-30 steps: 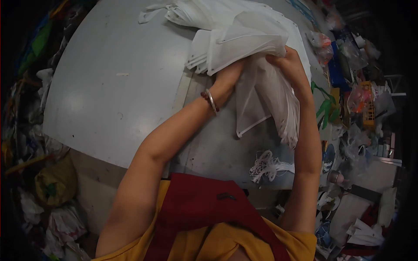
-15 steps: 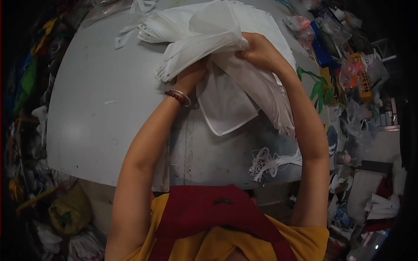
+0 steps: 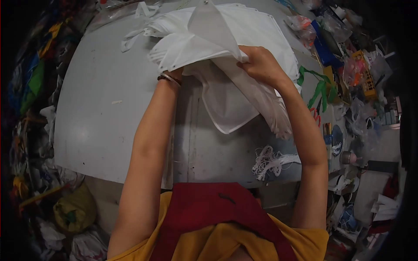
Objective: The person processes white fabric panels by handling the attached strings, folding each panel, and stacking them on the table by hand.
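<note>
Sheets of thin white fabric (image 3: 226,37) are bunched and layered at the far side of the grey table. My right hand (image 3: 260,63) pinches the folded white fabric near its middle, thumb and fingers closed on it. My left hand (image 3: 176,74) reaches under the raised layers on the left; only a bit near the wrist shows and its fingers are hidden by the cloth. A translucent, hemmed flap (image 3: 228,106) hangs toward me between my arms, with gathered edges beside my right forearm.
The grey table (image 3: 100,117) spans the view. A tangle of white string (image 3: 270,163) lies near its front edge. Green strips (image 3: 321,89), red-handled scissors (image 3: 316,116) and a yellow basket (image 3: 365,78) are on the right. An olive sack (image 3: 76,209) stands below left.
My left hand has shifted left and gone further under the fabric. The left layers have opened out flatter, and a pointed corner now stands up at the top. My right hand has moved slightly right and down.
</note>
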Demonstrator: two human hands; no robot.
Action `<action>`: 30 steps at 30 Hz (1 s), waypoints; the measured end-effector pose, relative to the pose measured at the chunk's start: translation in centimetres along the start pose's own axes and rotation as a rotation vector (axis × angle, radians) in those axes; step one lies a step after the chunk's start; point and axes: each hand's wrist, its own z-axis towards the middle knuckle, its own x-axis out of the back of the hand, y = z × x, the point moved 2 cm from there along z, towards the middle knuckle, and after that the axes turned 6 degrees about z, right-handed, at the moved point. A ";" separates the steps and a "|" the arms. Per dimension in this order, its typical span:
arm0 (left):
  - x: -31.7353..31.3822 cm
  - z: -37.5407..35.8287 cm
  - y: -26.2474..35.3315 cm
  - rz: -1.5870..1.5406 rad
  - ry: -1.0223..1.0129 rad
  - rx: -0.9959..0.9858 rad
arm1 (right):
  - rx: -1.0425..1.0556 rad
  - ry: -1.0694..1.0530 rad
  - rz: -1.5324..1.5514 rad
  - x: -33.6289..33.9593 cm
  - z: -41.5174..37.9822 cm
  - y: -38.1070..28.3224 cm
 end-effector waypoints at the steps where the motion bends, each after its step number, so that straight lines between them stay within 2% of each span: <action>1: -0.4 -0.3 -0.3 -0.609 0.103 0.340 | -0.017 0.002 -0.023 0.5 -0.4 0.3; 2: -0.8 -0.9 -0.1 -1.220 0.201 0.687 | -0.024 0.003 -0.020 0.8 -0.9 1.0; 3: 1.0 0.1 0.0 -0.962 -0.198 0.899 | -0.045 -0.006 0.034 1.2 -1.6 2.0; 4: 2.3 -0.4 0.3 -0.966 -0.216 0.901 | -0.068 -0.014 0.089 1.4 -2.4 2.8; 5: 3.5 -1.4 0.6 -0.780 -0.398 0.846 | -0.080 -0.016 0.094 0.9 -3.2 3.8; 6: 4.5 -2.3 0.8 -0.589 -0.564 0.782 | -0.084 -0.107 0.082 -0.2 -4.0 4.8; 7: 5.4 -3.2 0.7 -1.061 -0.359 1.141 | -0.085 -0.196 0.069 -1.1 -4.8 5.6; 8: 5.9 -4.0 0.5 -1.525 -0.102 1.480 | -0.118 -0.274 0.465 -2.1 -5.6 3.1; 9: 6.8 -4.0 -0.1 -1.450 0.058 1.665 | -0.065 -0.389 0.462 -3.6 -5.7 1.8; 10: 7.2 -4.7 -1.7 -1.560 -0.050 1.498 | -0.004 -0.503 0.455 -5.0 -5.7 0.7; 11: 7.4 -5.0 -3.0 -1.660 -0.152 1.314 | 0.068 -0.517 0.475 -6.9 -5.6 -0.1; 12: 8.0 -4.4 -2.9 -1.634 -0.240 1.312 | 0.140 -0.528 0.495 -9.3 -5.7 -0.4; 13: 7.4 -5.0 -3.6 -1.626 -0.242 1.312 | 0.144 -0.526 0.500 -11.3 -5.7 -0.6; 15: 5.9 -6.2 -5.4 -1.358 -0.313 1.328 | 0.396 -0.482 0.101 -14.4 -5.4 -1.2; 16: 5.9 -6.4 -5.9 -1.353 -0.314 1.327 | 0.399 -0.479 0.104 -15.4 -5.5 -1.3; 18: 6.9 -5.6 -5.4 -1.012 -0.401 1.287 | 0.425 -0.340 0.010 -16.3 -5.6 -1.8; 19: 7.4 -5.1 -5.3 -1.020 -0.407 1.284 | 0.417 -0.339 0.006 -16.9 -5.4 -1.9; 21: 7.7 -3.5 -6.3 -0.808 -0.359 0.878 | 0.399 -0.240 -0.020 -17.6 -4.7 -2.4; 23: 5.8 -4.4 -11.1 -0.354 -0.562 0.703 | 0.344 -0.241 0.001 -18.5 -4.2 -3.6; 24: 4.1 -6.0 -15.9 -0.183 -0.788 0.585 | 0.338 -0.251 0.022 -18.3 -4.1 -3.6; 25: 5.7 -5.9 -13.8 -0.757 -0.374 1.009 | 0.296 -0.229 0.007 -17.7 -4.4 -3.3; 26: 7.0 -5.1 -14.1 -0.670 -0.401 1.076 | 0.310 -0.246 0.108 -17.2 -4.9 -3.5; 27: 8.7 -4.3 -13.5 -0.674 -0.255 1.134 | 0.331 -0.261 0.210 -16.6 -5.3 -3.5; 29: 10.8 -2.7 -12.1 -0.475 -0.115 0.754 | 0.274 -0.147 0.168 -13.8 -6.5 -1.6; 30: 11.4 -1.1 -10.2 -0.503 -0.116 0.736 | 0.246 -0.051 0.132 -12.2 -7.4 -0.4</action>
